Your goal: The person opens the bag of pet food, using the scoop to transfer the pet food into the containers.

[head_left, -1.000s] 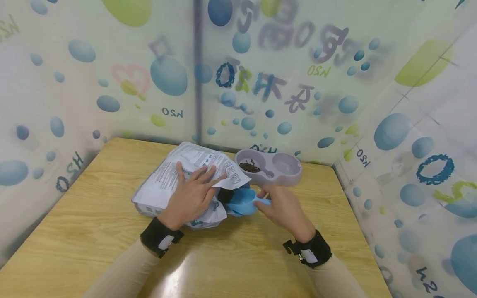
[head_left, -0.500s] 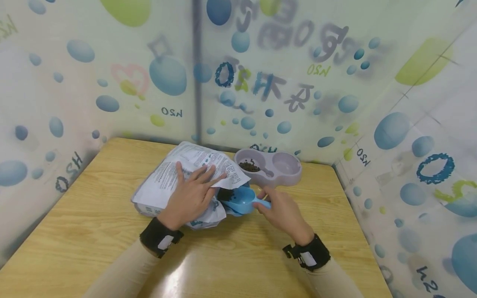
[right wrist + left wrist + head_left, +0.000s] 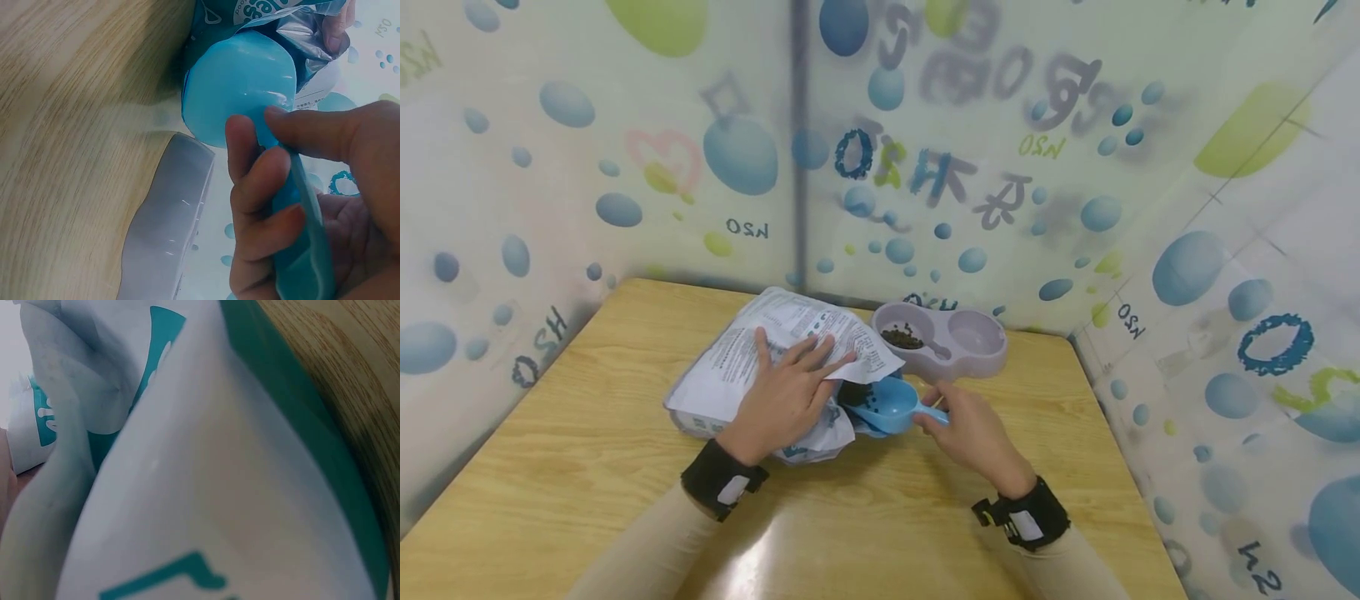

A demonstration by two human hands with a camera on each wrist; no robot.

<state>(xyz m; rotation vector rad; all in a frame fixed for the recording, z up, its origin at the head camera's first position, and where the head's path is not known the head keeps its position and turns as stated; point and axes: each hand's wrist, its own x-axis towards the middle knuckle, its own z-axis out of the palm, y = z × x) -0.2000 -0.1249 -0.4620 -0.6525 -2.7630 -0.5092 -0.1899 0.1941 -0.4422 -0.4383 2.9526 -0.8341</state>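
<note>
A white pet food bag [image 3: 722, 375] lies on the table, its mouth facing right. My left hand [image 3: 782, 408] rests on top of it, fingers straight and spread; the thumb is mostly hidden near the opening. In the right wrist view a fingertip [image 3: 335, 31] shows by the bag's silver lining. My right hand [image 3: 973, 433] grips the handle of a blue scoop [image 3: 895, 407], fingers curled round it. The scoop's front lies in the bag's mouth, beside dark kibble [image 3: 854, 393]. A few dark pieces show in the scoop. Mostly bag fills the left wrist view.
A grey double pet bowl [image 3: 942, 360] stands behind the scoop, close to the back wall. Its left hollow holds some kibble [image 3: 902, 337]; the right hollow shows bare. The wooden table [image 3: 865, 517] meets patterned walls at the back and right.
My right hand and the scoop have shifted slightly to the right, and the scoop's hollow has turned more upward. The left hand, the bag and the bowl stay as they were.
</note>
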